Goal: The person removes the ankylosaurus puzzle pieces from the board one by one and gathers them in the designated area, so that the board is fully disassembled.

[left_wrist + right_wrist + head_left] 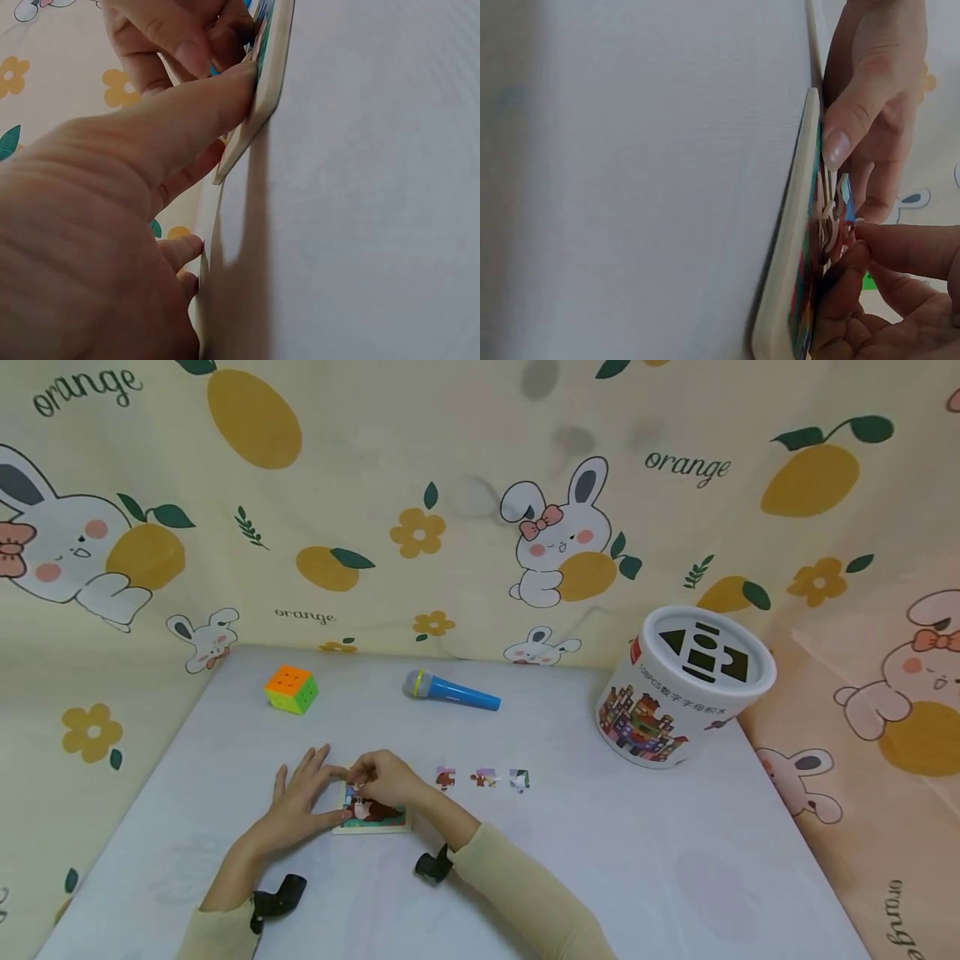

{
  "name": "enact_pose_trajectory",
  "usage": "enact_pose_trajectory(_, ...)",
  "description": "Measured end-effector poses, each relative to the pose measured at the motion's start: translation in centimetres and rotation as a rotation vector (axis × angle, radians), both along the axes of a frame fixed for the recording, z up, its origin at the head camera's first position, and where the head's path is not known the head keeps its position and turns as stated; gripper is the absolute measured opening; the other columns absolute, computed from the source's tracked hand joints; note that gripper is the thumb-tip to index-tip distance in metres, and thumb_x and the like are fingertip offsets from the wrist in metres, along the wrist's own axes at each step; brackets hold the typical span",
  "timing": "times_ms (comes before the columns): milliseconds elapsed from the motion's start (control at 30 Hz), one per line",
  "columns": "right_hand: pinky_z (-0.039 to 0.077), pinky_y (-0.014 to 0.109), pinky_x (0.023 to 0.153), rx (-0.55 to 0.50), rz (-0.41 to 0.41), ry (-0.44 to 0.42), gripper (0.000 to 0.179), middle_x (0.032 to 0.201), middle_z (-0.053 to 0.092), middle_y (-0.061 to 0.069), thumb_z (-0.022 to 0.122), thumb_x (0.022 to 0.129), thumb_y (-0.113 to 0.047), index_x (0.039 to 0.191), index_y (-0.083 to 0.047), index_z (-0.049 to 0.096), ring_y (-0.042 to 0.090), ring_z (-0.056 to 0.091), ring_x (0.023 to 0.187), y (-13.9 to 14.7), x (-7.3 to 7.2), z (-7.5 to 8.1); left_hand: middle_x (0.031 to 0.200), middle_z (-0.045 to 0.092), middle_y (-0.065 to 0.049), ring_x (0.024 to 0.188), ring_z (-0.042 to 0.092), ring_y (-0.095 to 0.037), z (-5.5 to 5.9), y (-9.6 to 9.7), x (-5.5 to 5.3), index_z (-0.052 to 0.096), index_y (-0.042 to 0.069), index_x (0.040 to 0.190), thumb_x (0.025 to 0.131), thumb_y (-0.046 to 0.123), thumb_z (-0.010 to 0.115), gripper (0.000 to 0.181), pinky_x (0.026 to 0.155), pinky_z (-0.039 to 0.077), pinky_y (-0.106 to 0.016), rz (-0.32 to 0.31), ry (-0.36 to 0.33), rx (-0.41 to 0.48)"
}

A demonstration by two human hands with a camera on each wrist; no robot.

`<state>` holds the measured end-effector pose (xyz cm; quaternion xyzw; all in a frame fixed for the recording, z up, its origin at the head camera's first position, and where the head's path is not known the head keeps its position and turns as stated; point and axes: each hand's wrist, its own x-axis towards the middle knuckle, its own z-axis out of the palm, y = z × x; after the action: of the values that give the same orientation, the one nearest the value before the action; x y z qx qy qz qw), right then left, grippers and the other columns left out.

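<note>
puzzle (384, 818) lies flat on the white table (600, 860), nearer the left edge than the right: a thin, straight-sided board with a pale, smooth frame around a printed picture in brown, green and blue. just off its right side, three pieces (484, 778) sit in a row, thin and flat, with knobbed, notched outlines.

the right hand (392, 781) comes over the puzzle's right side, forearm slanting, fingers bent, pinching a small held piece (846, 196) between thumb and forefinger above the puzzle's far left part. that piece is tilted against the board; whether they touch, i cannot tell. the left hand (302, 806) is spread and grasps nothing, thumb laid straight on the puzzle's left edge, forefinger reaching to its far left corner, the other fingers splayed outward. cream sleeves (525, 893) cover both forearms.

at the table's back left corner stands a cube (291, 690), orange on top, green on the sides. near the back edge lies a mic (457, 692), its blue handle tapering from a rounded grey head. by the back right corner stands a round white tub (671, 706), shapes cut through its lid.
</note>
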<state>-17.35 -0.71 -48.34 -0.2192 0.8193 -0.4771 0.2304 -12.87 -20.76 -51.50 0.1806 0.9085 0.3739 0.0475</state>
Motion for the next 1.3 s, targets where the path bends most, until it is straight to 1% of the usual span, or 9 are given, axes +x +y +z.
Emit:
enact_pose_trajectory(267, 0.043, 0.018, 0.064, 0.02, 0.003, 0.006, 0.015, 0.079, 0.057, 0.0, 0.067, 0.085, 0.008, 0.094, -0.004, 0.064, 0.007, 0.049, 0.072, 0.1, 0.0, -0.2, 0.16, 0.015, -0.031, 0.147, 0.001, -0.053, 0.3, 0.0, 0.3, 0.059, 0.019, 0.124, 0.084, 0.033, 0.08, 0.047, 0.105, -0.015, -0.073, -0.015, 0.001, 0.029)
enact_pose_trajectory(400, 0.042, 0.018, 0.064, 0.023, 0.015, 0.027, 0.015, 0.077, 0.054, -0.003, 0.069, 0.086, 0.007, 0.091, -0.005, 0.062, 0.007, 0.048, 0.07, 0.3, 0.0, -0.5, 0.16, 0.016, -0.031, 0.147, 0.002, -0.053, 0.4, 0.1, 0.3, 0.06, 0.019, 0.123, 0.084, 0.035, 0.079, 0.047, 0.105, -0.013, -0.074, -0.009, 0.006, 0.014)
enact_pose_trajectory(533, 0.044, 0.017, 0.065, -0.021, 0.036, 0.027, 0.013, 0.077, 0.058, -0.002, 0.069, 0.087, 0.007, 0.092, -0.004, 0.064, 0.005, 0.05, 0.07, 0.6, -0.1, -0.6, 0.16, 0.016, -0.031, 0.147, 0.002, -0.052, 0.4, 0.1, 0.2, 0.06, 0.018, 0.123, 0.082, 0.036, 0.08, 0.049, 0.106, -0.013, -0.074, 0.003, 0.0, -0.001)
enact_pose_trajectory(667, 0.045, 0.018, 0.066, -0.114, 0.003, -0.015, 0.012, 0.084, 0.064, 0.006, 0.067, 0.087, 0.009, 0.095, 0.001, 0.066, 0.005, 0.053, 0.073, 1.2, -0.2, -0.3, 0.16, 0.017, -0.031, 0.146, 0.003, -0.053, 0.4, 0.1, 0.2, 0.059, 0.018, 0.122, 0.082, 0.037, 0.08, 0.049, 0.107, -0.012, -0.073, 0.012, 0.002, -0.011)
enact_pose_trajectory(733, 0.046, 0.019, 0.066, -0.149, -0.024, -0.036, 0.012, 0.088, 0.065, 0.009, 0.067, 0.088, 0.008, 0.098, 0.002, 0.066, 0.007, 0.054, 0.074, 1.9, -0.2, 0.2, 0.16, 0.017, -0.031, 0.146, 0.002, -0.053, 0.4, 0.1, 0.2, 0.059, 0.018, 0.123, 0.082, 0.037, 0.08, 0.049, 0.107, -0.013, -0.072, 0.016, -0.001, -0.013)
enact_pose_trajectory(833, 0.045, 0.02, 0.064, -0.156, -0.04, -0.015, 0.012, 0.09, 0.065, 0.012, 0.068, 0.089, 0.006, 0.1, 0.002, 0.067, 0.01, 0.054, 0.075, 3.6, 0.0, 1.0, 0.159, 0.017, -0.031, 0.146, 0.002, -0.053, 0.2, 0.2, 0.1, 0.059, 0.018, 0.123, 0.082, 0.038, 0.08, 0.05, 0.107, -0.014, -0.072, 0.022, -0.006, -0.014)
enact_pose_trajectory(967, 0.045, 0.021, 0.058, -0.157, -0.044, -0.003, 0.011, 0.086, 0.063, 0.015, 0.066, 0.09, 0.007, 0.101, 0.006, 0.065, 0.02, 0.056, 0.069, 6.3, 0.6, 2.0, 0.159, 0.017, -0.031, 0.146, 0.002, -0.053, 0.0, 0.3, 0.1, 0.059, 0.018, 0.122, 0.081, 0.039, 0.08, 0.05, 0.107, -0.014, -0.072, 0.03, -0.002, -0.018)
enact_pose_trajectory(1033, 0.046, 0.022, 0.056, -0.145, -0.053, -0.004, 0.01, 0.084, 0.061, 0.014, 0.064, 0.091, 0.008, 0.101, 0.007, 0.065, 0.022, 0.057, 0.065, 7.7, 1.0, 2.1, 0.159, 0.017, -0.031, 0.146, 0.002, -0.053, -0.1, 0.3, 0.1, 0.059, 0.018, 0.122, 0.081, 0.038, 0.08, 0.05, 0.107, -0.014, -0.072, 0.032, 0.004, -0.02)
enact_pose_trajectory(1300, 0.047, 0.021, 0.055, -0.016, -0.085, 0.035, 0.007, 0.076, 0.06, 0.004, 0.064, 0.089, 0.008, 0.096, 0.004, 0.065, 0.011, 0.054, 0.061, 11.9, 2.3, 1.5, 0.16, 0.018, -0.03, 0.147, 0.002, -0.052, 0.1, 0.4, 0.3, 0.059, 0.017, 0.122, 0.081, 0.036, 0.08, 0.05, 0.108, -0.015, -0.071, 0.038, -0.001, -0.015)
